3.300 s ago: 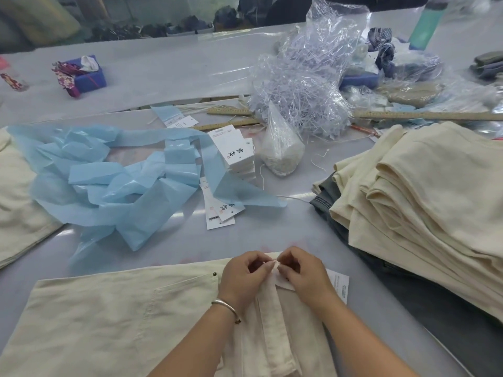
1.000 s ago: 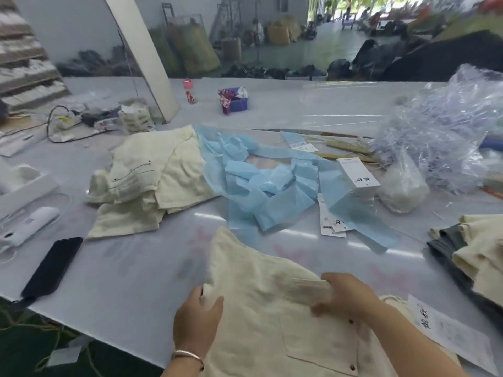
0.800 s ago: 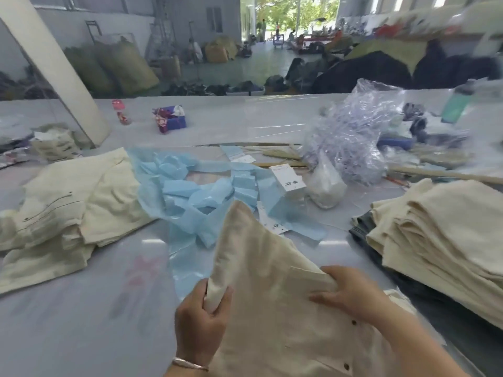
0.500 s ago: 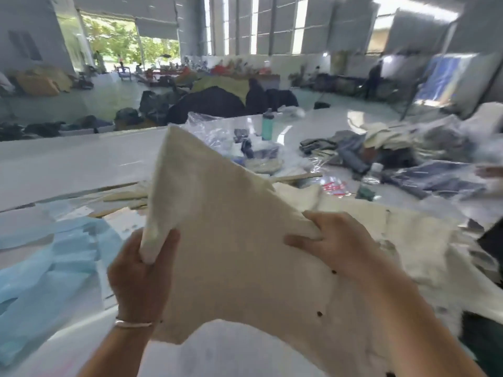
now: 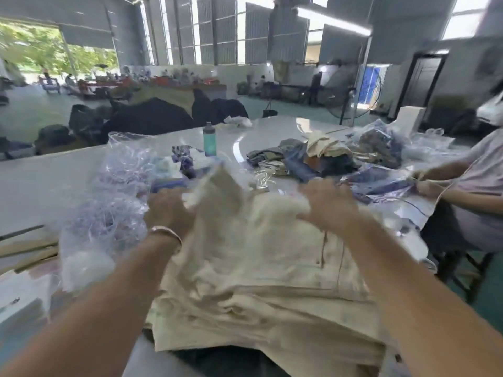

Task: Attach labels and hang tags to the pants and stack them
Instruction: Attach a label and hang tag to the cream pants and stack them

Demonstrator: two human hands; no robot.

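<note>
Nearest the camera a stack of cream pants (image 5: 272, 322) lay on the table (image 5: 40, 186), on top of some dark cloth at the near edge. The top pair of pants (image 5: 258, 240) was spread over the stack, w/ its far edge lifted & crumpled. The left hand (image 5: 168, 210), w/ a metal bracelet (image 5: 166, 232) at the wrist, gripped the left far corner of this pair; the right hand (image 5: 326, 205) gripped the right far corner. The picture was blurred, so single fingers were not clear. Just left of the left hand was a clear plastic bag (image 5: 109, 208) full of thin plastic strings. Farther on the table stood a teal bottle (image 5: 209, 140), & to the right of it a heap of mixed clothes (image 5: 307, 159). At the right edge another person (image 5: 473, 186) sat at the table, holding a string
</note>
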